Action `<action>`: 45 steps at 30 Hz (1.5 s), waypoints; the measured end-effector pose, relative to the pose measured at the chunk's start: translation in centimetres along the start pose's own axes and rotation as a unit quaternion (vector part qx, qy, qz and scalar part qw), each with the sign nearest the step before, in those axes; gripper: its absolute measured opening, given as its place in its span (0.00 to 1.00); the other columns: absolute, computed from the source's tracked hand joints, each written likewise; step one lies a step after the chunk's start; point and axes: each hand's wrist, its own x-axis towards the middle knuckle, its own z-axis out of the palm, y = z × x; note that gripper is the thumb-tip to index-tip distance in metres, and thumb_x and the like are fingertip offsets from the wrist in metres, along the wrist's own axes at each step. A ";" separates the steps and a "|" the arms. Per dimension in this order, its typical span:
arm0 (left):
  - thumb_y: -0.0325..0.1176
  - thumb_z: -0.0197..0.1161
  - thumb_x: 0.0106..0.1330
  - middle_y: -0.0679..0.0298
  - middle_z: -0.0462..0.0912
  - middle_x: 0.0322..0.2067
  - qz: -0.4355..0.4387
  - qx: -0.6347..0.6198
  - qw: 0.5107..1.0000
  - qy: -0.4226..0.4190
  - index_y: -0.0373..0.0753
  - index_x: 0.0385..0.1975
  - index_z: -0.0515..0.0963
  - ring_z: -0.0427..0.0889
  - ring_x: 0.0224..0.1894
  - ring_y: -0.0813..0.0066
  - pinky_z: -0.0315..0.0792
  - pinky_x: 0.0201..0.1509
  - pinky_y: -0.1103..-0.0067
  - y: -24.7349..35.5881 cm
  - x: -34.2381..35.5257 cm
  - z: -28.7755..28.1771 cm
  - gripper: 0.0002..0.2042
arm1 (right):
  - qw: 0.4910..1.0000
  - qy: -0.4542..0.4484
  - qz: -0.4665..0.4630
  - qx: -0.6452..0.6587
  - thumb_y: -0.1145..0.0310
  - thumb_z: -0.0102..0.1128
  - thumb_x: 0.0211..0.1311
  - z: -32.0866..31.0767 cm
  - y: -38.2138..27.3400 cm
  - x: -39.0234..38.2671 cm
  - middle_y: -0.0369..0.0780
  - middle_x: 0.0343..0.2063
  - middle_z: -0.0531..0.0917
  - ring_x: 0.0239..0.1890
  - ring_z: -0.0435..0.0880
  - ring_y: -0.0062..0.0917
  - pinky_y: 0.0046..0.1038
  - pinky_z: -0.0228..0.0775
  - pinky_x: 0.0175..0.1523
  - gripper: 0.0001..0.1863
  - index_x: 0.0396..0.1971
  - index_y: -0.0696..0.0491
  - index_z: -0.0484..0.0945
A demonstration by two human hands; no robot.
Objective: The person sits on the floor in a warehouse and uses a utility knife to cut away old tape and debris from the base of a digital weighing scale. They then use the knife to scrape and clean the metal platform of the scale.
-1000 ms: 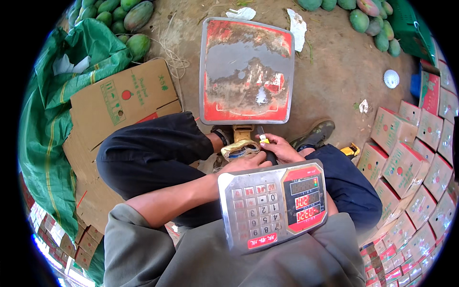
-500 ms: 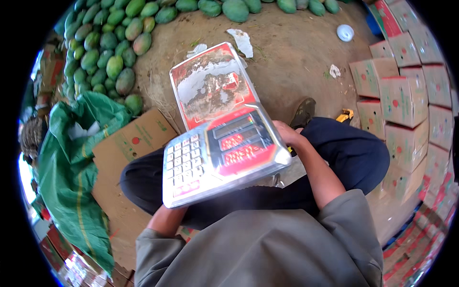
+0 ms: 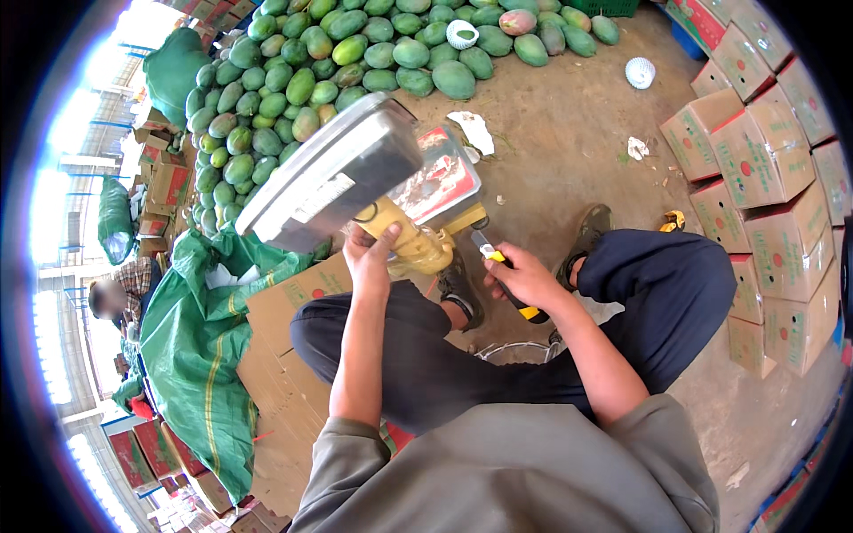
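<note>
My left hand (image 3: 366, 256) is closed around the yellow body (image 3: 413, 242) of an electronic weighing scale and holds it tilted above my left leg. The scale's display unit (image 3: 342, 182) is turned so its dark underside and silver edge show; display and keypad are hidden. Beyond it is the scale's red and silver weighing plate (image 3: 444, 182). My right hand (image 3: 526, 277) grips a yellow and black utility knife (image 3: 494, 256), its blade pointing toward the scale's yellow body. A small gap separates blade and scale.
Green mangoes (image 3: 302, 87) are heaped at the far left. A green woven sack (image 3: 197, 355) lies over flat cardboard (image 3: 289, 391) at my left. Stacked cartons (image 3: 769, 155) stand on the right. A person (image 3: 138, 293) is at the far left edge.
The scale has been tipped, its display turning away from me and its underside showing. My left hand has come into sight on the yellow body. The knife now shows in my right hand.
</note>
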 end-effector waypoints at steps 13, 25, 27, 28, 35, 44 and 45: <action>0.38 0.71 0.63 0.55 0.76 0.47 0.170 0.231 0.938 0.197 0.30 0.57 0.66 0.77 0.46 0.68 0.71 0.54 0.72 3.8 4.8 5.7 0.29 | 0.988 0.074 0.043 0.130 0.59 0.52 0.74 -0.3 5.6 7.3 0.39 0.30 0.83 0.26 0.83 0.23 0.28 0.77 0.29 0.15 0.48 0.55 0.72; 0.42 0.70 0.61 0.51 0.78 0.44 0.225 0.335 0.878 0.257 0.27 0.56 0.68 0.78 0.44 0.62 0.71 0.53 0.69 4.2 8.9 5.4 0.30 | 0.985 0.055 -0.002 0.163 0.50 0.49 0.75 2.3 4.1 10.6 0.38 0.25 0.82 0.21 0.82 0.21 0.26 0.74 0.27 0.21 0.43 0.55 0.75; 0.42 0.70 0.59 0.50 0.78 0.44 0.215 0.328 0.883 0.257 0.27 0.56 0.67 0.79 0.45 0.61 0.71 0.53 0.69 4.7 8.9 5.9 0.32 | 0.985 0.068 -0.019 0.155 0.49 0.49 0.75 1.7 3.7 11.1 0.37 0.24 0.82 0.21 0.82 0.21 0.26 0.74 0.26 0.22 0.42 0.55 0.75; 0.42 0.70 0.59 0.50 0.78 0.44 0.213 0.320 0.887 0.254 0.27 0.57 0.67 0.79 0.44 0.61 0.71 0.53 0.69 5.0 8.9 6.2 0.32 | 0.985 0.081 -0.031 0.148 0.48 0.48 0.75 1.1 3.5 11.4 0.37 0.23 0.82 0.20 0.82 0.21 0.26 0.73 0.26 0.22 0.41 0.55 0.75; 0.41 0.70 0.63 0.53 0.80 0.43 0.220 0.338 0.877 0.260 0.28 0.52 0.70 0.79 0.44 0.64 0.72 0.52 0.70 4.6 9.2 5.8 0.26 | 0.987 0.122 -0.019 0.100 0.51 0.49 0.74 -2.0 0.5 11.3 0.39 0.21 0.82 0.19 0.82 0.23 0.27 0.74 0.25 0.22 0.39 0.57 0.76; 0.41 0.70 0.64 0.55 0.80 0.42 0.232 0.345 0.872 0.260 0.28 0.52 0.70 0.79 0.42 0.67 0.72 0.51 0.71 4.5 9.5 5.6 0.26 | 0.995 0.042 0.040 0.075 0.54 0.46 0.75 -1.8 -0.7 12.1 0.45 0.26 0.86 0.23 0.87 0.29 0.30 0.79 0.29 0.22 0.40 0.61 0.76; 0.41 0.70 0.64 0.55 0.80 0.42 0.238 0.336 0.875 0.255 0.28 0.52 0.70 0.79 0.42 0.67 0.72 0.51 0.71 4.4 9.5 5.6 0.26 | 0.995 0.042 0.048 0.083 0.54 0.46 0.75 -1.6 -0.8 12.3 0.45 0.26 0.86 0.23 0.87 0.29 0.30 0.79 0.29 0.22 0.40 0.61 0.76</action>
